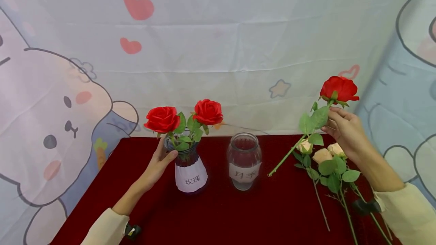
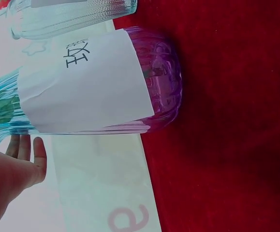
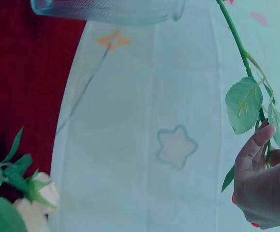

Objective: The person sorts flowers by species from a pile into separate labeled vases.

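In the head view my left hand (image 1: 164, 158) holds the neck of a glass vase (image 1: 186, 160) with a white paper label, fingers to its left and thumb in front. Two red roses (image 1: 162, 119) with green leaves stand in that vase. The left wrist view shows the vase's purple base (image 2: 164, 79) and the left hand's fingers (image 2: 39, 154) at its neck. My right hand (image 1: 348, 131) pinches the stem of another red rose (image 1: 339, 89) just below the bloom. Its stem slants down to the left, above the table. A second glass jar (image 1: 244, 154), also labelled, stands between the hands.
Several pale cream roses (image 1: 321, 155) with long stems lie on the right of the dark red tablecloth (image 1: 218, 214), below my right hand. Behind the table hangs a printed cloth (image 1: 218, 48) with cartoon figures. Each wrist wears a small black device (image 1: 132, 231).
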Demonstrator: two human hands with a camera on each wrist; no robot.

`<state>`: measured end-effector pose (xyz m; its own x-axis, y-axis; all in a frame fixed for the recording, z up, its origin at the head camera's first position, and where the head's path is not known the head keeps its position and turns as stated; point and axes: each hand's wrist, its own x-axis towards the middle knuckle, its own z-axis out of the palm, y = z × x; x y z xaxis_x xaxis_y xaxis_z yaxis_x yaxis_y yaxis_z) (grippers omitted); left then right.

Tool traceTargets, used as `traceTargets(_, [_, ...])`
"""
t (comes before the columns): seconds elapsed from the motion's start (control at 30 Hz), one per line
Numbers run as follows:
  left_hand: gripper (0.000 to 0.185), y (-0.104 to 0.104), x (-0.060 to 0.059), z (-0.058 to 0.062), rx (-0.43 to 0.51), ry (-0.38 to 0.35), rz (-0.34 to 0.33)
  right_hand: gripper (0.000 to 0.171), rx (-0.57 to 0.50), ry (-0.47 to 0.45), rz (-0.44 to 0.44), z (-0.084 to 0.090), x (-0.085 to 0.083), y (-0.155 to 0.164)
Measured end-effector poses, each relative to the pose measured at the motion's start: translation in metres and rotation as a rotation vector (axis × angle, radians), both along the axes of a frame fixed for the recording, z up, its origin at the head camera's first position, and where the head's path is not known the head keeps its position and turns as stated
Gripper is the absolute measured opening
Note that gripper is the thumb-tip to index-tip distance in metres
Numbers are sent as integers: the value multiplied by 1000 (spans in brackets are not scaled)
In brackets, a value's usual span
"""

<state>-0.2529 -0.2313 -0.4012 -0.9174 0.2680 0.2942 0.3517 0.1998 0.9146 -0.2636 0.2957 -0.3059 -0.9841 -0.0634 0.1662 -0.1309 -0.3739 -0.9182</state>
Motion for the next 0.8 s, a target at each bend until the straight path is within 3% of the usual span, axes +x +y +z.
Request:
traceTargets(0.1, [73, -1, 1, 0, 1, -5, -1, 8, -53, 22, 18, 7, 1, -12])
traceTargets(0.4, [73, 1, 2, 3, 6, 0, -3, 6, -115, 79, 77, 23, 4, -54])
traceTargets(0.8, [72, -1, 2, 1, 0, -15, -1, 14, -27, 191, 64, 30, 14, -109])
